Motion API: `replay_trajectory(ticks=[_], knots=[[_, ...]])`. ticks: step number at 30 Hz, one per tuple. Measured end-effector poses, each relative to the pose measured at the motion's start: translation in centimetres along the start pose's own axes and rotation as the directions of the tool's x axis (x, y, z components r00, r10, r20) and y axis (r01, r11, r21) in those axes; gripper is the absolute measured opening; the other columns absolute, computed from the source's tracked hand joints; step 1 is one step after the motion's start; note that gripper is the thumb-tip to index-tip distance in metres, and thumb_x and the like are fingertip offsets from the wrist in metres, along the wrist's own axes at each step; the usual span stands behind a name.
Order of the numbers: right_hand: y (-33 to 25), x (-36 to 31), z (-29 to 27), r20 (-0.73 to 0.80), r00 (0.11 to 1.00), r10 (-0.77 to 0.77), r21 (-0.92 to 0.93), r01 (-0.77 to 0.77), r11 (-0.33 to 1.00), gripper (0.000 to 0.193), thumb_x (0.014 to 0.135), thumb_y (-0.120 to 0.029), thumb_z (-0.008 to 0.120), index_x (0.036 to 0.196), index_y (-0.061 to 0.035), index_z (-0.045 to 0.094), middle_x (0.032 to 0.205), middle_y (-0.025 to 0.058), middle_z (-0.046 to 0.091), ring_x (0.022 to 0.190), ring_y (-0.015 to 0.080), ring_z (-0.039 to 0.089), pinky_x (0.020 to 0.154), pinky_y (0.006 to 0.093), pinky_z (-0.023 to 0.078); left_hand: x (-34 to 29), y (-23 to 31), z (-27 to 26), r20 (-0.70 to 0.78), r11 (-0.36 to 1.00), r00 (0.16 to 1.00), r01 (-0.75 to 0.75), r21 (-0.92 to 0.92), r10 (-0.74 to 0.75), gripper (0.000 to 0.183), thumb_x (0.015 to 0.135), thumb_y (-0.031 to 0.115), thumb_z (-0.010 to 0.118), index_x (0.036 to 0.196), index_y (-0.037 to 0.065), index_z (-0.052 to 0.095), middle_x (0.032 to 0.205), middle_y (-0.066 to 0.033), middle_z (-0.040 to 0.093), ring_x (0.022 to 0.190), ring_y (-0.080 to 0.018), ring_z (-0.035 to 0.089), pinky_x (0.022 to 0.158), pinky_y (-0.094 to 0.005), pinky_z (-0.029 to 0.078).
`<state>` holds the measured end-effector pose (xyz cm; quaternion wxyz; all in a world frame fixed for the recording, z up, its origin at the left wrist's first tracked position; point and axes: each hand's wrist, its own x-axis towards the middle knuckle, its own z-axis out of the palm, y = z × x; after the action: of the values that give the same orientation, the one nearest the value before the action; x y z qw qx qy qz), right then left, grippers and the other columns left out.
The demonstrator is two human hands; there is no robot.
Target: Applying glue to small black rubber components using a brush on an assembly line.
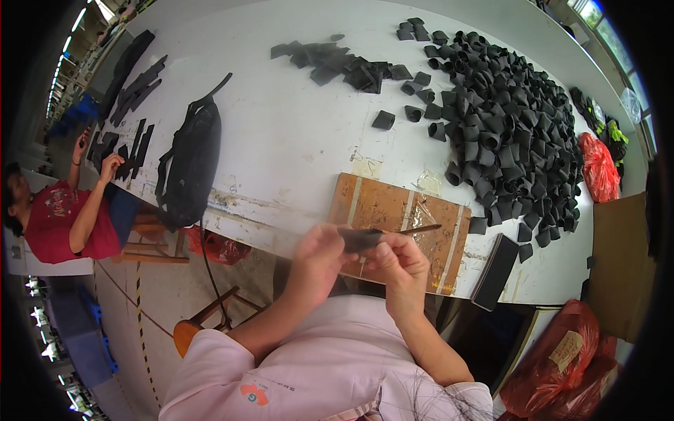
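Observation:
Both my hands are raised over the near edge of the table, with a small black piece of flat material (pixel 361 241) stretched between them. My left hand (pixel 317 261) pinches its left end, and my right hand (pixel 403 266) grips its right end between thumb and fingers. Behind my right fingers shows a thin brown stick (pixel 424 229); whether the hand holds it or it lies on the board cannot be made out. Beneath is a brown wooden board (pixel 449 242) with strips of clear tape and dark smears.
A large heap of short black tubes (pixel 512 133) covers the right of the table. Flat black pieces (pixel 337 63) lie at the back. A black bag (pixel 191 154) rests left, near a co-worker in red (pixel 70 217). A black phone (pixel 496 272) lies beside the board.

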<state>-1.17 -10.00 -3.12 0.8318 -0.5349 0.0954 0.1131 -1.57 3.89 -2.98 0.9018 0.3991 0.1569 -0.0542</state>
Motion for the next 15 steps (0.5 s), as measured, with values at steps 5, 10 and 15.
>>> replay_trajectory(ticks=[5,10,15], knots=[[-1.5,-0.9,-0.2,0.03,1.0,0.003,0.084,-0.006,0.996,0.013,0.084,-0.009,0.057,0.094,-0.0007,0.059,0.087,0.0015,0.057,0.077,0.0053,0.053,0.065,0.0192,0.046,0.0,0.1,0.7,0.183,0.998,0.983,0.025,-0.055,-0.014,0.009,0.086,0.003,0.049,0.095,0.005,0.051,0.099,-0.0098,0.055,0.091,-0.0158,0.055,0.077,-0.031,0.048],[-3.2,0.0,-2.0,0.163,0.985,-0.053,-0.084,0.067,0.994,0.008,0.083,-0.006,0.057,0.083,0.0011,0.061,0.079,0.0009,0.055,0.072,0.0079,0.051,0.064,0.0214,0.044,0.7,1.8,1.6,0.33,0.977,0.923,0.211,-0.006,-0.198,0.017,0.084,0.005,0.051,0.101,0.002,0.052,0.096,-0.0083,0.056,0.086,-0.0139,0.055,0.071,-0.0258,0.045],[-5.9,0.6,-2.7,0.393,0.92,-0.002,-0.474,0.204,0.857,0.004,0.077,-0.002,0.06,0.079,0.0002,0.059,0.073,0.006,0.055,0.067,0.0167,0.053,0.061,0.0279,0.043,2.2,4.0,2.9,0.4,0.881,0.844,0.161,0.446,-0.357,0.011,0.079,0.004,0.057,0.089,0.001,0.057,0.081,-0.0024,0.058,0.074,-0.0073,0.052,0.066,-0.0201,0.042]])
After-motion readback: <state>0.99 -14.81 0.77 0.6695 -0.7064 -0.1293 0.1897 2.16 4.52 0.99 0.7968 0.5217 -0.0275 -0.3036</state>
